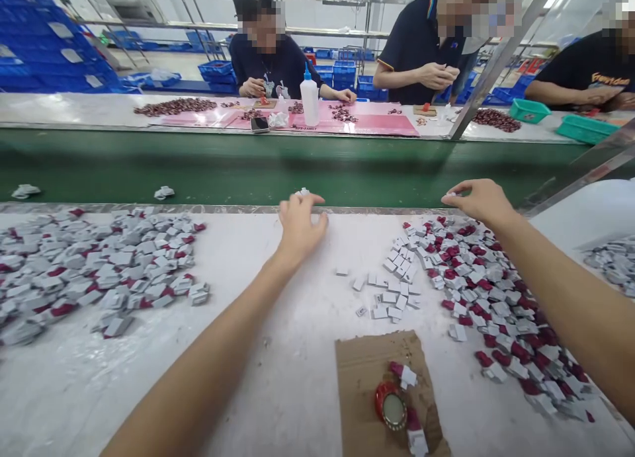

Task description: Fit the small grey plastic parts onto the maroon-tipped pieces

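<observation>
My left hand (299, 227) reaches to the edge of the green belt (223, 163), thumb and index finger apart. Just beyond its knuckles shows a small white piece (303, 191), partly hidden by the fingers; whether they touch it I cannot tell. Above the right-hand pile of grey-white and dark red pieces (476, 265), my right hand (480, 200) is closed in a pinch. Something tiny and pale shows at its fingertips, too small to name. Several loose grey-white blocks (391, 295) lie on the white table (297, 377) between my arms.
Another grey-white and red pile (99, 265) covers the left side. Nearer me, a cardboard sheet (362, 384) bears a red-rimmed round cap (393, 409) and two red-and-white pieces. White clusters (163, 192) sit on the belt. Across it, people work beside a white squeeze bottle (310, 103).
</observation>
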{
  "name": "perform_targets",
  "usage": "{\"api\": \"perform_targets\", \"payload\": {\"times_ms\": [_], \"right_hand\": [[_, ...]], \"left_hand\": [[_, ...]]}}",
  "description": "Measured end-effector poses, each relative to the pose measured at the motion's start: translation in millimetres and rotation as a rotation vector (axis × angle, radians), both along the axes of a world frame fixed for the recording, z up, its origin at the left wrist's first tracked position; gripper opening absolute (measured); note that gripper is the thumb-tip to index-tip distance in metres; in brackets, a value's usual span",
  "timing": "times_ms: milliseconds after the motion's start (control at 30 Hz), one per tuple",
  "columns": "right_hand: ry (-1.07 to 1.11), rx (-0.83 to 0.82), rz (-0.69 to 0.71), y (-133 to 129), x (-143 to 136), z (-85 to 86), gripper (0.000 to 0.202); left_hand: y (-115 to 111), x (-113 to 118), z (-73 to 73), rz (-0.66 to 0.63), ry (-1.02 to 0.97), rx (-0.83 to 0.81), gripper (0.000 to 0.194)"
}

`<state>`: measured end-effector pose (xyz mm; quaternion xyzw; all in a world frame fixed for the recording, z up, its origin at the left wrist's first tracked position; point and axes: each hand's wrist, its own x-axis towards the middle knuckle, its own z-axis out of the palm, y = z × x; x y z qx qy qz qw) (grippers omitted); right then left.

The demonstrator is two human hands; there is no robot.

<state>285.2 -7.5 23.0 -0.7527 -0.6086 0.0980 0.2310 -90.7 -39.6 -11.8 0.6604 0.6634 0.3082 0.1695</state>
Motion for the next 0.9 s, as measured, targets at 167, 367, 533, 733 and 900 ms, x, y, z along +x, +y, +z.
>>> {"api": "perform_targets", "payload": {"times_ms": [167,367,533,733,900], "right_hand": [[-0.016,-0.095,0.302,-116.8,-14.3,1.0,0.019],[-0.033,-0.163,0.477,-210.3,-29.4,-21.4,0.023],[0.277,-0.103,0.370,-228.1,-48.2,-11.5,0.021],[0.767,-0.017,0.259,-256.5,-90.0,-16.8,0.030],[0.868,-0.030,0.343,-262.5,-104.5,-13.0,0.013]], "left_hand": [[-77.6,-3.9,-9.2,-0.419,-0.020,-0.088,0.026],[-89.1,-3.8,-20.3,-0.396,-0.091,-0.124,0.015],[-117.8,12.4,5.6,-0.362,-0.448,-0.288,0.012],[-176.7,48.0,35.5,-0.454,-0.835,-0.552,0.031],[-194.5,65.2,31.5,-0.421,-0.937,-0.531,0.032]]}}
